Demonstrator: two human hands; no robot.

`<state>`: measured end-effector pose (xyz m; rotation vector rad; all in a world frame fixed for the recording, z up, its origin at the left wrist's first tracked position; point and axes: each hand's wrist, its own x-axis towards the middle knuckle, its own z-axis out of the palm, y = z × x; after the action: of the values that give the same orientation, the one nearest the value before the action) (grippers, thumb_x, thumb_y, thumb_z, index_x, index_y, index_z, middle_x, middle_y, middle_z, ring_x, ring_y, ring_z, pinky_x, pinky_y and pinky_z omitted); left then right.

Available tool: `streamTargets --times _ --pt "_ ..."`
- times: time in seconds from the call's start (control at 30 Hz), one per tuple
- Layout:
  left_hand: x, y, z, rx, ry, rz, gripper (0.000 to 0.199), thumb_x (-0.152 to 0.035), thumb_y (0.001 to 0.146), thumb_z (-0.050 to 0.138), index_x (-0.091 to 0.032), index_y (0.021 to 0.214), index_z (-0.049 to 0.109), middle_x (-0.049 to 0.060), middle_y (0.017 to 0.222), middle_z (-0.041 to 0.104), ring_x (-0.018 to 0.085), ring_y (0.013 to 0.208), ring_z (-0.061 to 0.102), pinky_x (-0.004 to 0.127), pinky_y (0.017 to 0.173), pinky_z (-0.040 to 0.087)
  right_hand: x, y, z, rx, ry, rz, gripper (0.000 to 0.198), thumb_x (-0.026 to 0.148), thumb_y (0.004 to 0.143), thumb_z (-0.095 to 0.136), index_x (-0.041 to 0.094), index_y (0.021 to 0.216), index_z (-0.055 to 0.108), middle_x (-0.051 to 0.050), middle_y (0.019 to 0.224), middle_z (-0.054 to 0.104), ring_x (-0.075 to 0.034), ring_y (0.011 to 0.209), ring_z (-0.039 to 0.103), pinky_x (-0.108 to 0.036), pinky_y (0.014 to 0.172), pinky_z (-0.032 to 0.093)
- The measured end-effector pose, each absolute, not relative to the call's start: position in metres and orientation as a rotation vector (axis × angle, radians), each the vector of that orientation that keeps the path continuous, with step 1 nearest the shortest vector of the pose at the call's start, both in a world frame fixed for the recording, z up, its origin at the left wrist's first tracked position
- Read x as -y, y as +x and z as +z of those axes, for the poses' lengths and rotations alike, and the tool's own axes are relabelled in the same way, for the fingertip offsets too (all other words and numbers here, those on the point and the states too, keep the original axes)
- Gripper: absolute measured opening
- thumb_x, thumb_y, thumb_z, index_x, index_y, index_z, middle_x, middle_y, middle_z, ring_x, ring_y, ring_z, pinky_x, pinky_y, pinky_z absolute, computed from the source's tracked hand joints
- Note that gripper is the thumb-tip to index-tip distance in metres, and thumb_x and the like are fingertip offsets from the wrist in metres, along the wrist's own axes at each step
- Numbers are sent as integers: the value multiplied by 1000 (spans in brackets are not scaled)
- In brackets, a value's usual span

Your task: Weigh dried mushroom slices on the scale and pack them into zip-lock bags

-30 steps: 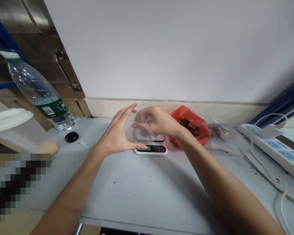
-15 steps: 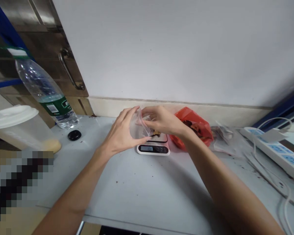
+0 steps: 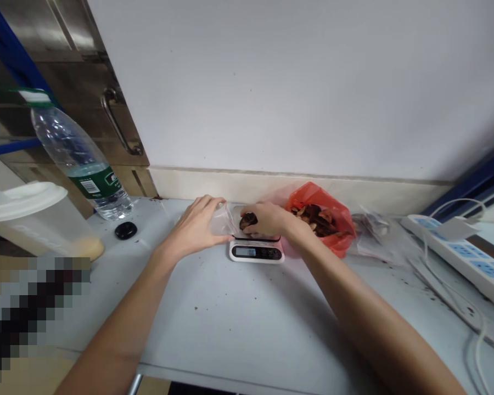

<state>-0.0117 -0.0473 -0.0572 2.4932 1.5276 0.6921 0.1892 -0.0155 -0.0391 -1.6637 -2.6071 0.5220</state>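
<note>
My left hand (image 3: pixel 195 227) holds a clear plastic zip bag (image 3: pixel 223 220) by its side, its mouth facing right beside the scale's plate. Over the small white digital scale (image 3: pixel 234 257), my right hand (image 3: pixel 268 218) is closed on dark brown dried pieces (image 3: pixel 247 221), which look like peel or slices. Whether these pieces still touch the plate I cannot tell. The scale's lit display seems to read about 100. Right of it, a red plastic bag (image 3: pixel 341 211) stands with its top spread, filled with similar brown dried pieces.
A large water bottle (image 3: pixel 93 175), a black round object (image 3: pixel 125 230) and a lidded plastic jug (image 3: pixel 37 225) stand at the left. On the right lie clear bags (image 3: pixel 381 236), a white power strip (image 3: pixel 456 252) and a cable. A white wall (image 3: pixel 271 99) rises behind.
My right hand has come out of the clear bag's mouth and down to the scale, where it grips brown pieces. My left hand has shifted left and lower with the bag.
</note>
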Motion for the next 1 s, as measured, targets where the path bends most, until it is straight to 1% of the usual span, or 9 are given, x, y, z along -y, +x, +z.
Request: streamTargets --times 0.1,0.2,0.27,0.33,0.43,0.57,0.8,0.9,1.0 --pt "47 -11 -60 -1488 2517 666 59 -48 72 77 -23 122 57 10 121 61 34 119 58 48 100 49 14 194 -39 2575 -1575 576 7 16 74 61 21 71 65 -1 61 64 -12 47 47 -26 46 32" --pt "46 -10 -64 -1445 2544 668 62 -51 72 77 -25 125 58 11 123 63 36 119 58 50 100 49 13 204 -37 2478 -1435 691 9 12 70 65 20 66 66 0 58 64 -12 51 52 -24 48 37" --pt "46 -9 -65 -1429 2548 678 64 -53 72 78 -26 126 58 12 123 64 37 119 59 52 100 50 10 209 -38 2409 -1399 769 8 13 69 69 20 73 72 0 64 69 -15 59 60 -24 53 43" --pt "46 -9 -66 -1434 2528 680 66 -53 71 78 -25 127 59 13 124 64 38 120 59 53 100 50 6 214 -39 2354 -1392 837 15 15 69 72 19 83 76 -2 75 75 -17 70 67 -25 63 49" --pt "46 -8 -67 -1439 2496 685 68 -52 68 80 -24 127 60 14 127 64 39 121 59 54 101 49 3 218 -38 2299 -1358 936 24 16 71 74 17 96 77 -6 91 79 -18 81 70 -28 73 53" --pt "46 -5 -68 -1406 2457 726 73 -56 67 80 -26 130 59 13 133 63 39 128 56 53 103 49 10 218 -27 2289 -1176 1061 30 15 74 73 16 104 76 -7 103 79 -18 91 71 -29 84 54" --pt "50 2 -61 -1385 2219 798 91 -57 67 81 -20 143 47 18 147 54 38 136 50 54 110 43 26 207 -10 2373 -1000 1016 28 15 75 74 19 103 77 -4 99 78 -18 88 70 -32 83 54" --pt "52 3 -55 -1320 2159 889 86 -54 69 81 -19 140 49 18 144 57 35 133 54 53 111 42 27 208 -8 2254 -901 1028 31 20 78 73 19 109 75 -7 113 76 -20 97 71 -33 88 55" --pt "54 2 -50 -1265 2065 979 78 -52 72 79 -21 137 50 16 136 63 33 122 62 52 106 48 27 213 -6 2157 -880 901 29 14 83 62 19 109 74 -9 118 74 -20 102 70 -36 90 55"
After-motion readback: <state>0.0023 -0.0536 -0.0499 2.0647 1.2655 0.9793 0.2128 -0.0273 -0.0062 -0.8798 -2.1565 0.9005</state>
